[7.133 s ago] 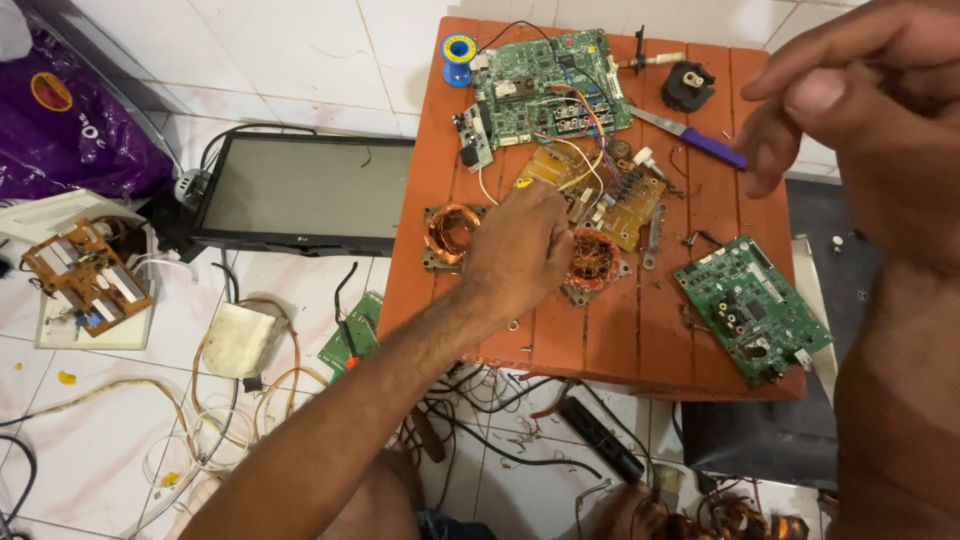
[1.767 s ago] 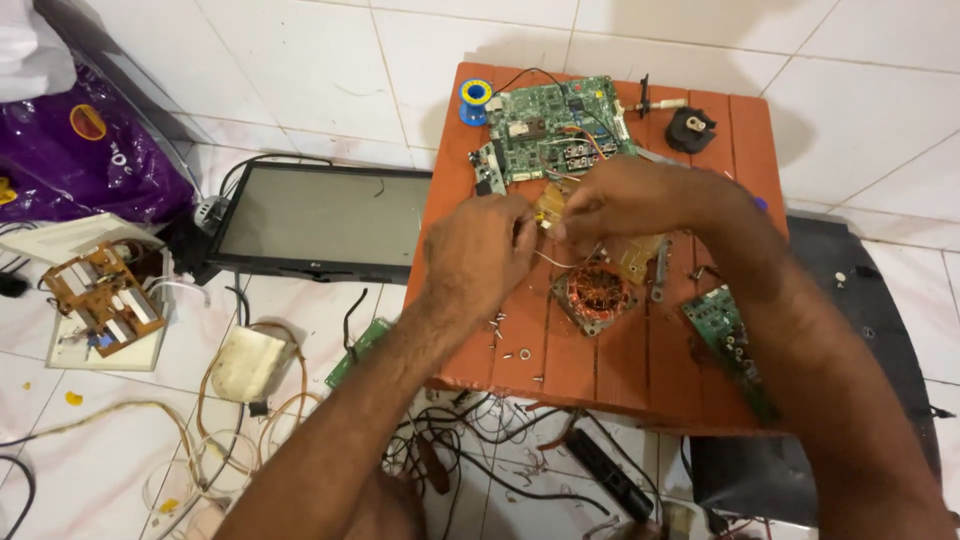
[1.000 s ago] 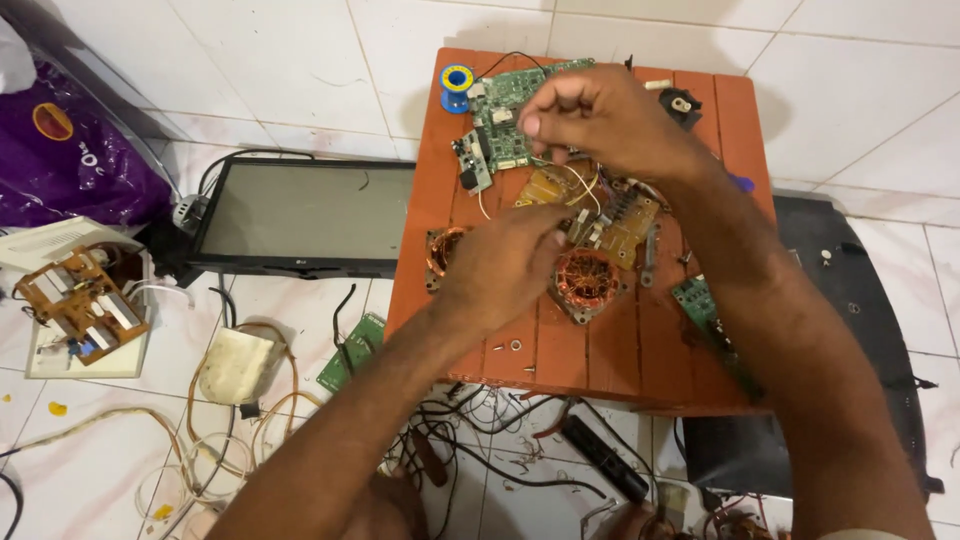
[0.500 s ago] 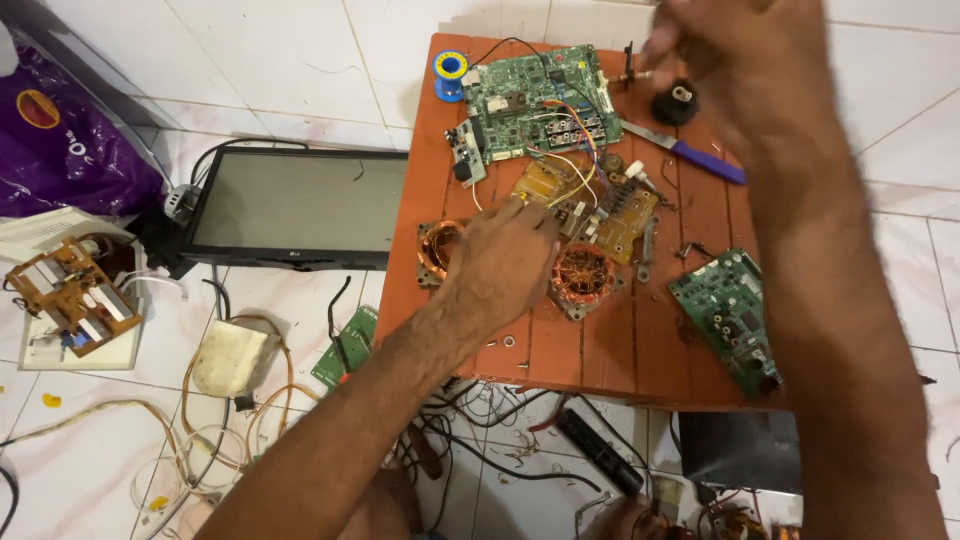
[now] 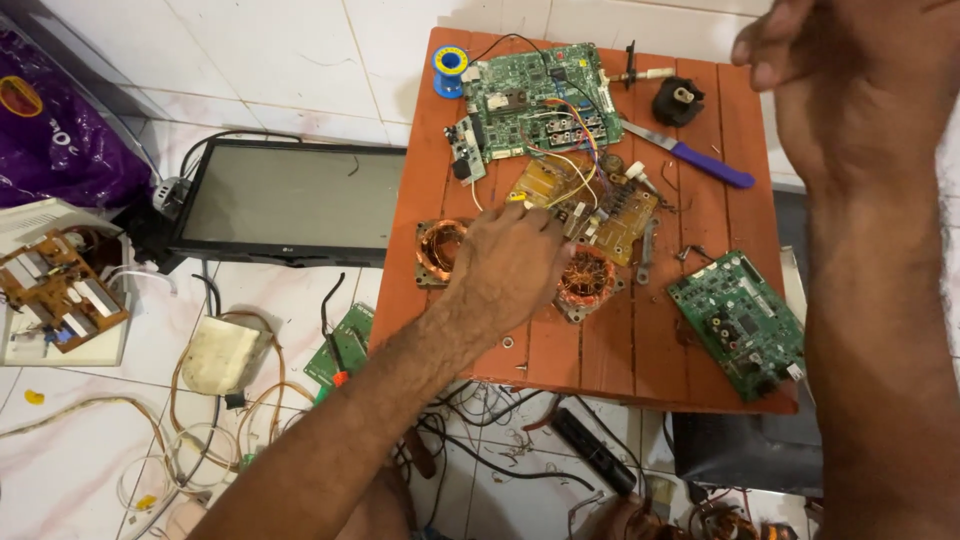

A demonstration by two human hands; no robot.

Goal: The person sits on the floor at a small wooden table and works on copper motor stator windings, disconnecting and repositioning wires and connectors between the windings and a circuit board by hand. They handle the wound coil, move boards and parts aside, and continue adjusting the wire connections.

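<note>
The left hand [image 5: 510, 265] lay palm down on the red-brown slatted tabletop [image 5: 600, 345], its fingertips on the tan circuit board [image 5: 590, 205], between two copper coils [image 5: 440, 250] [image 5: 587, 280]. The right hand [image 5: 850, 80] hung raised above the tabletop's far right corner, fingers curled, nothing visible in it. A large green board [image 5: 535, 95], a blue solder spool [image 5: 450, 62], a purple-handled knife [image 5: 690, 155] and a smaller green board [image 5: 740, 320] lay around.

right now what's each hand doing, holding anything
Left hand: palm down on the yellowish circuit board, fingers spread, gripping nothing visible.
Right hand: raised near the camera, fingers curled; cannot tell if it holds anything.
</note>
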